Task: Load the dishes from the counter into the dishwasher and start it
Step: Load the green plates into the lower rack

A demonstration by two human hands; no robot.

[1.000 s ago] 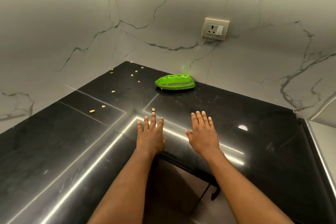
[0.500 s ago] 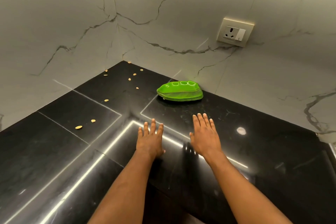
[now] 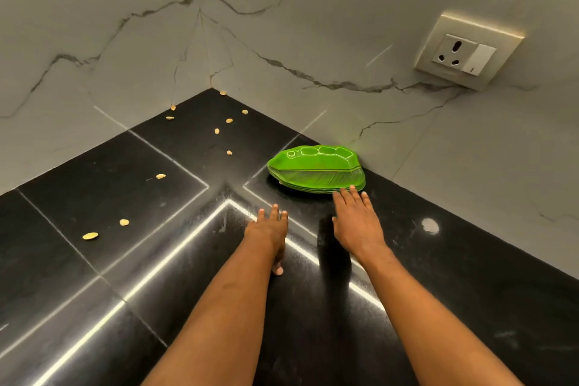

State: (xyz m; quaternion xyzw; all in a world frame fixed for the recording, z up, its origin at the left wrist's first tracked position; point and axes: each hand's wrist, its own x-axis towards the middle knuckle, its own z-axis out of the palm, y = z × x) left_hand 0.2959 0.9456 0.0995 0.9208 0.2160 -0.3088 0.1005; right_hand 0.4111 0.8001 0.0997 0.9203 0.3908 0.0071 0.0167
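The left forearm (image 3: 219, 307) and right forearm (image 3: 438, 307) run off the bottom edge. The tabletop (image 3: 94, 191) is cut off at the left, right and bottom edges. Whether the right grip (image 3: 357, 222) touches the stack of green plates (image 3: 316, 166) cannot be told. The stack's layers are too thin to count. The yellowish bits (image 3: 90, 236) are too small to identify.

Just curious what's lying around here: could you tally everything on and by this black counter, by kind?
stack of green leaf-shaped plates: 1 (the number of plates in it is too hard to tell)
yellowish seed-like bits: 10
wall socket: 1
hands: 2, the left hand and the right hand
Total: 14
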